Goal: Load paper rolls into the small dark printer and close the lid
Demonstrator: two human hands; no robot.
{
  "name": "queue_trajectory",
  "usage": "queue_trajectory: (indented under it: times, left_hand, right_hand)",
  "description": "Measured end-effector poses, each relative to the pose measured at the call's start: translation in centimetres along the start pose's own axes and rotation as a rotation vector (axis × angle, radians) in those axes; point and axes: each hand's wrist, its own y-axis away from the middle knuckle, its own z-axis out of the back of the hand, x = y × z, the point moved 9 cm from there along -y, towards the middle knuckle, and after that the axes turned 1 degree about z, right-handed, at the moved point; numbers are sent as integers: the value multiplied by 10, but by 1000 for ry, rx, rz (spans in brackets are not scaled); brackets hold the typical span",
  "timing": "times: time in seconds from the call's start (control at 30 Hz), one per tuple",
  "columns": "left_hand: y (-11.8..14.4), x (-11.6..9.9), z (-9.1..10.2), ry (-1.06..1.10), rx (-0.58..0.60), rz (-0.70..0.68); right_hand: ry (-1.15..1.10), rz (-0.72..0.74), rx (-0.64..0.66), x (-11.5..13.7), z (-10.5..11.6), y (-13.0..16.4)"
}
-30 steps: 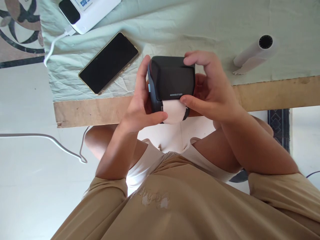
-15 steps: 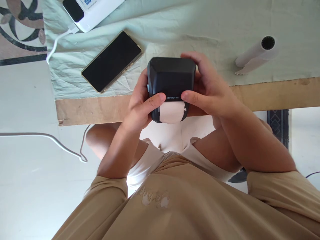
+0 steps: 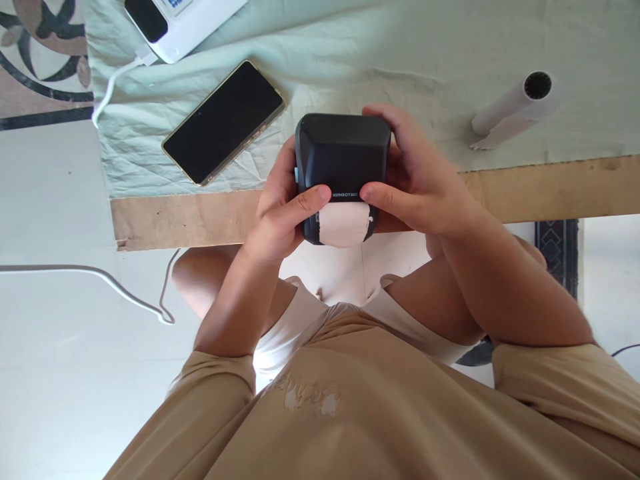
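Between my two hands is a black label printer (image 3: 345, 157) with small white lettering on its top. A strip of white label paper (image 3: 344, 224) curls out of its near end. My left hand (image 3: 285, 207) grips the left side, thumb on the top by the lettering. On the other side my right hand (image 3: 417, 177) holds it, thumb on top and fingers round the far right corner. The undersides of the fingers are hidden behind the printer. It is held over the near edge of the table.
A dark-screened phone (image 3: 225, 123) lies left of the printer on the green cloth (image 3: 400, 40). Beyond it is a white device (image 3: 200, 30) with a cable (image 3: 113, 87) plugged in. A white paper roll (image 3: 510, 110) stands at the right. The table's wooden edge (image 3: 180, 220) runs across in front.
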Motion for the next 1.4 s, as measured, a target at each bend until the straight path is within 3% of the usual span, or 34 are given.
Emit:
queue_trajectory:
  times: [0.3,0.63,0.77,0.9,1.03,1.13,1.23,1.33,1.4]
  left_hand:
    - [-3,-4,-1,83,-28,-68]
    - [-9,-4,3,52,-50,-66]
    - [-8,-2,8,100,-134,-37]
    - [-8,-1,1,181,-58,16]
    - [-8,-6,0,65,-10,-1]
    - [-6,-7,1,14,-17,8]
    - [-4,-7,0,5,-11,23]
    - [-2,-10,-2,3,7,-4]
    - [-2,-10,-3,-2,30,3]
  right_hand:
    - [48,18,-97,5,9,3]
    - [29,13,14,5,6,7]
    - [136,82,-165,12,14,8]
    - [158,247,-299,38,18,8]
    - [123,190,-499,51,32,6]
    - [227,287,-616,74,36,8]
    - [531,390,-550,93,23,5]
    - [831,287,-342,84,9,-9]
    - [869,208,-185,73,4,-15]
